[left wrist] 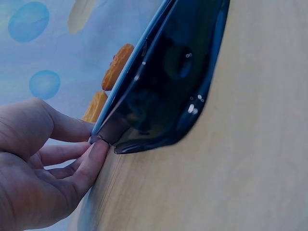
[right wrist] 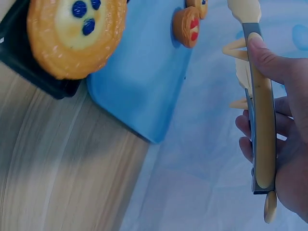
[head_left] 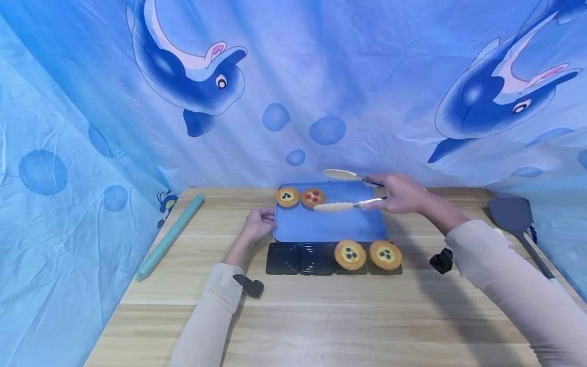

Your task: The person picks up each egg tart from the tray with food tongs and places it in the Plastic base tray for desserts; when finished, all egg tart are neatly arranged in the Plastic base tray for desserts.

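Left hand (head_left: 260, 225) pinching the tray (head_left: 330, 223), right hand (head_left: 401, 193) gripping spread tongs (head_left: 337, 207); guessing I'm between tarts (head_left: 350, 261), next grab probably needs aim.

We find the tongs (head_left: 337, 206) partly hidden by the right hand (head_left: 401, 193); the right-wrist view's top edge crops two tarts (right wrist: 72, 41).

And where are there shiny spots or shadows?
Head view: a shadow beneath the beige right sleeve, across the pale wooden table; left wrist: white glints on the black plastic tray; right wrist: dim shadow on that table near the blue rectangular tray.
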Available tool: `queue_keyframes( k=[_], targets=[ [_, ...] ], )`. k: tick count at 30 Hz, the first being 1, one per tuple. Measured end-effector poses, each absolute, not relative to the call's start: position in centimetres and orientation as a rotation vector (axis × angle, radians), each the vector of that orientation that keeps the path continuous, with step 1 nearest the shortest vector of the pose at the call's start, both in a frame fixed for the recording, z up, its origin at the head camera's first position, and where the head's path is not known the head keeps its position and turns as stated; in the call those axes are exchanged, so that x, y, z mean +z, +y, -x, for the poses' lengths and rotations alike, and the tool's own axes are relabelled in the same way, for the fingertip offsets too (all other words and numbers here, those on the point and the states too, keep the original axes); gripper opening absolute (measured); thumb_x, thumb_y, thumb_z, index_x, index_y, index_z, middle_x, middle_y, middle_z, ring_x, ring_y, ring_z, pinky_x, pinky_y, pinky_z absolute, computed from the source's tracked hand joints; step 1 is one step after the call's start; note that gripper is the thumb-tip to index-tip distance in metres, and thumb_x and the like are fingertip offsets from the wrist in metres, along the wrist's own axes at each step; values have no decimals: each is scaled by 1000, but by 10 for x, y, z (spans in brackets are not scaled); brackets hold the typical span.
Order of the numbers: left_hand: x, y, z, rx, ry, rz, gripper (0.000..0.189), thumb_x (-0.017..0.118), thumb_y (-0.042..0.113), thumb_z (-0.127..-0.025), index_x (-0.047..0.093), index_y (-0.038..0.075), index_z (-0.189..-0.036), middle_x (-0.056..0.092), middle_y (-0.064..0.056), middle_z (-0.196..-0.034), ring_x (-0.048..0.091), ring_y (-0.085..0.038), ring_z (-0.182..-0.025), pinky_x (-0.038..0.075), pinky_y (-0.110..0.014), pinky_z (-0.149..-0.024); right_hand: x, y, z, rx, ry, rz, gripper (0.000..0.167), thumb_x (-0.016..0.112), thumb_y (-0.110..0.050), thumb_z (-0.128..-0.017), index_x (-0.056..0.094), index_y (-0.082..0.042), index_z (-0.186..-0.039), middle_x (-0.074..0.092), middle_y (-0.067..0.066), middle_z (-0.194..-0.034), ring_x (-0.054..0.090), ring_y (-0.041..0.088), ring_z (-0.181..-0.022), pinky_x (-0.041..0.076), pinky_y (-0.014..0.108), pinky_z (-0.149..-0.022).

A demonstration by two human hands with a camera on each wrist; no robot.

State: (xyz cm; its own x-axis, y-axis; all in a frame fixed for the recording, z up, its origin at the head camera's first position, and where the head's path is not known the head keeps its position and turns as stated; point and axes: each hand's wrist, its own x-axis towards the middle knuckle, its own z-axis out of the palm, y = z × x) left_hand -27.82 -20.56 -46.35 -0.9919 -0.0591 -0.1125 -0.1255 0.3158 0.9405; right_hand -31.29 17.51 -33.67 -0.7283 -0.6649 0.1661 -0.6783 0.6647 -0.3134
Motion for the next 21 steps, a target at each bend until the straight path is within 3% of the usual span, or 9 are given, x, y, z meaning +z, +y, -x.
queue_keyframes(
  k=[1, 5, 8, 9, 12, 16, 21],
  targets=[
    [-463, -206, 278, 1792, 2502, 175, 48, 65, -14, -77, 58, -12, -125, 62, -23, -107, 63, -33, -96, 60, -34, -79, -338, 172, 315, 563, -2836, -1141, 85, 79, -45, -82, 47, 7, -142, 68, 23, -108, 27, 9, -44, 45, 37, -64],
    [-463, -205, 278, 1784, 2500, 174, 48, 65, -14, -78, 57, -12, -126, 62, -24, -109, 63, -34, -97, 60, -34, -81, -344, 162, 325, 589, -2861, -1140, 86, 79, -45, -82, 46, 7, -143, 59, 9, -71, 23, 8, -43, 43, 36, -60],
    [-463, -206, 278, 1771, 2519, 168, 48, 65, -14, -79, 58, -12, -126, 62, -24, -108, 63, -34, -96, 60, -34, -81, -349, 155, 331, 589, -2859, -1162, 86, 79, -45, -82, 47, 9, -141, 68, 17, -89, 28, 9, -42, 46, 37, -69],
    [-463, -206, 278, 1769, 2523, 168, 48, 65, -14, -78, 58, -12, -126, 62, -24, -108, 63, -34, -96, 60, -34, -81, -351, 153, 332, 584, -2860, -1167, 86, 79, -45, -82, 47, 9, -141, 69, 20, -103, 29, 10, -42, 47, 37, -70],
    [-463, -206, 278, 1759, 2533, 166, 48, 65, -13, -78, 58, -12, -125, 63, -24, -108, 64, -34, -96, 60, -35, -81, -355, 149, 336, 577, -2879, -1173, 86, 79, -44, -83, 46, 10, -141, 55, 27, -135, 32, 11, -42, 49, 41, -78],
    [-462, -206, 277, 1753, 2536, 169, 48, 65, -12, -78, 58, -12, -126, 63, -23, -108, 63, -34, -97, 59, -35, -83, -358, 145, 341, 558, -2917, -1159, 86, 78, -45, -83, 46, 10, -141, 53, 27, -138, 35, 11, -45, 50, 44, -84],
    [-463, -206, 278, 1756, 2533, 170, 49, 65, -13, -78, 57, -12, -126, 62, -23, -108, 63, -34, -97, 59, -35, -83, -362, 143, 346, 545, -2953, -1131, 86, 77, -45, -84, 46, 10, -141, 52, 28, -139, 39, 14, -48, 48, 43, -81]
  ],
)
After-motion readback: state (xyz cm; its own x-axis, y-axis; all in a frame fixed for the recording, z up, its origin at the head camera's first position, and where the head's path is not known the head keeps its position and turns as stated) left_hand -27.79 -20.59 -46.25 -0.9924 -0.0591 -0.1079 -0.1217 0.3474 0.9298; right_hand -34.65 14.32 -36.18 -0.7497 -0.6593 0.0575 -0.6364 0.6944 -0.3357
